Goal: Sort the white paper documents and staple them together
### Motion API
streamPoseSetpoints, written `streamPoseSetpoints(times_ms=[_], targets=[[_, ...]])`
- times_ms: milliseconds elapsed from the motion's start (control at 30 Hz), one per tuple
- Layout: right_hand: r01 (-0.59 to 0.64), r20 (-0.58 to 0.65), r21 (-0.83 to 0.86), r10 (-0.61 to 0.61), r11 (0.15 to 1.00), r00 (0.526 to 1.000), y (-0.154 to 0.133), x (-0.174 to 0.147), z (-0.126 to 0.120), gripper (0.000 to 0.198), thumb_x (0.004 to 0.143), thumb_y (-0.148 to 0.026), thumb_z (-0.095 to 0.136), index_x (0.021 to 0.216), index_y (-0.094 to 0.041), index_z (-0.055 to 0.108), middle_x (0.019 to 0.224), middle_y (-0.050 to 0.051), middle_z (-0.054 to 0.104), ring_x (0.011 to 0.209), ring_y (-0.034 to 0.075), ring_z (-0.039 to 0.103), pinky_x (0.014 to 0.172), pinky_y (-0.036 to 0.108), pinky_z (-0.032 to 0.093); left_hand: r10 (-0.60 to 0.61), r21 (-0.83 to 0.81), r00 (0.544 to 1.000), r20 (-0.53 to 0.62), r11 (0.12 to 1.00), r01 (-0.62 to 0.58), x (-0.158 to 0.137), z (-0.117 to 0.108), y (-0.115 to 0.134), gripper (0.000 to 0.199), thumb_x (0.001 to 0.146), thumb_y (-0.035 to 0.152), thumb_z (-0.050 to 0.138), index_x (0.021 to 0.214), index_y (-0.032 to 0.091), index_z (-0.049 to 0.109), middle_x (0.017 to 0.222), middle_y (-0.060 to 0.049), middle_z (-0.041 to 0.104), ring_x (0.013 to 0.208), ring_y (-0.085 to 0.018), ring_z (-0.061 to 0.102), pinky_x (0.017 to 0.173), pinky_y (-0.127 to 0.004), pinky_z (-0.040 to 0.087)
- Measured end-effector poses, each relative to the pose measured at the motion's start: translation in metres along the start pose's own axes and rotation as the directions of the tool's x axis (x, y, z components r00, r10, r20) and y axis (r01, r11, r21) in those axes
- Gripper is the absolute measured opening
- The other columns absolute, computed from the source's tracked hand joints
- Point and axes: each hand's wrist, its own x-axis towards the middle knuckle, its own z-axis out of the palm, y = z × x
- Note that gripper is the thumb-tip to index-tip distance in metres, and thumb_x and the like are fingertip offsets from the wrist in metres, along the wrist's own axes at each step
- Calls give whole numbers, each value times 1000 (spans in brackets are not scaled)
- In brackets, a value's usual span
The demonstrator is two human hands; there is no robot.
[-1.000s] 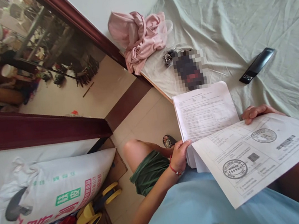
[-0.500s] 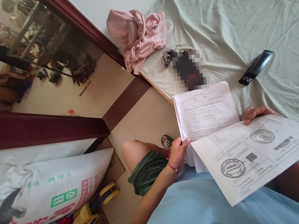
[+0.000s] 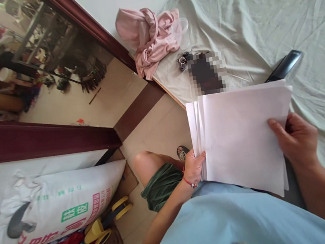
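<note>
Blank white sides of several paper sheets (image 3: 244, 138) face up in front of my chest, the sheets slightly fanned. My left hand (image 3: 193, 167) pinches the stack's left edge, thumb on top; a red bracelet circles that wrist. At the right edge, my right hand (image 3: 299, 138) grips the sheets with its thumb on the top face and its other fingers behind. Past the top edge lies a shiny black elongated object (image 3: 289, 62), its near end covered by the paper. A pixelated dark object (image 3: 207, 75) sits just beyond the stack.
The papers are above the edge of a bed with a pale green sheet (image 3: 241, 16). A pink cloth (image 3: 156, 37) and a clear plastic container (image 3: 183, 29) lie near its corner. A white printed sack (image 3: 58, 202), a yellow-and-black wheeled object (image 3: 96, 231) and a mirror (image 3: 59, 64) stand left.
The printed sheets with round stamps have turned over onto the stack, so blank backs show. My right hand has moved to the stack's right edge; my left hand keeps its grip.
</note>
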Motion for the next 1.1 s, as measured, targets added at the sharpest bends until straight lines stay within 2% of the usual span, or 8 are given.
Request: streamPoseSetpoints(times_ms=[133, 233, 333, 467, 600, 800, 967, 1100], targets=[[53, -10, -104, -54, 993, 998, 0, 6, 1, 37, 86, -57, 68, 87, -19, 64, 69, -1, 56, 58, 11, 46, 58, 27, 37, -8, -53, 1000, -3, 999, 8, -2, 2, 1, 64, 56, 50, 100, 106, 16, 79, 104, -11, 83, 109, -32, 76, 105, -45, 55], [142, -38, -109, -147, 984, 988, -1, 9, 4, 33, 86, -52, 66, 88, -19, 67, 94, 4, 68, 67, 13, 54, 65, 29, 42, -1, -118, 999, -51, 993, -5, 0, 3, 1, 58, 61, 56, 96, 101, 17, 78, 103, -9, 83, 113, -31, 75, 106, -43, 54], [151, -60, -107, -158, 983, 986, 1, 10, 6, 33, 85, -50, 66, 95, -19, 72, 114, 8, 71, 74, 15, 57, 70, 31, 44, 6, -144, 996, -84, 989, -18, 2, 3, 2, 55, 58, 54, 97, 95, 18, 78, 97, -7, 83, 114, -30, 74, 107, -42, 53], [59, 14, -93, -58, 994, 998, 2, 9, 6, 45, 87, -56, 66, 116, -23, 73, 92, 3, 70, 65, 15, 55, 68, 31, 43, 20, -88, 998, -56, 996, -25, 4, 1, 3, 53, 59, 54, 97, 92, 18, 76, 95, -5, 82, 112, -29, 74, 106, -40, 53], [-21, 58, -131, 29, 991, 998, -1, 8, 3, 44, 82, -65, 64, 89, -21, 66, 67, -1, 59, 59, 15, 50, 61, 30, 38, 54, -70, 997, -55, 996, -58, 2, 1, 4, 54, 60, 53, 97, 97, 20, 75, 100, -4, 82, 110, -27, 74, 105, -40, 54], [-31, 46, -149, 38, 988, 998, -1, 8, 5, 42, 80, -63, 66, 84, -21, 64, 67, -1, 59, 60, 14, 48, 61, 30, 38, 6, -52, 1000, 28, 999, -4, 2, 0, 0, 58, 59, 53, 97, 98, 16, 79, 101, -10, 83, 116, -34, 73, 109, -47, 52], [-91, -43, 151, 98, 984, 994, 3, 9, 10, 56, 75, -54, 76, 118, -20, 65, 92, 4, 72, 69, 18, 63, 62, 29, 47, 6, -90, 1000, 21, 996, -4, 2, 0, -1, 56, 64, 54, 95, 102, 16, 80, 106, -12, 83, 118, -34, 73, 110, -47, 53], [-23, -169, 82, 37, 996, 985, 7, 12, 7, 56, 78, -50, 74, 123, -18, 68, 99, 7, 72, 76, 18, 62, 67, 31, 46, -10, -125, 1000, -4, 992, 9, 1, 0, 0, 59, 61, 54, 97, 102, 16, 79, 107, -11, 83, 116, -33, 74, 108, -47, 54]])
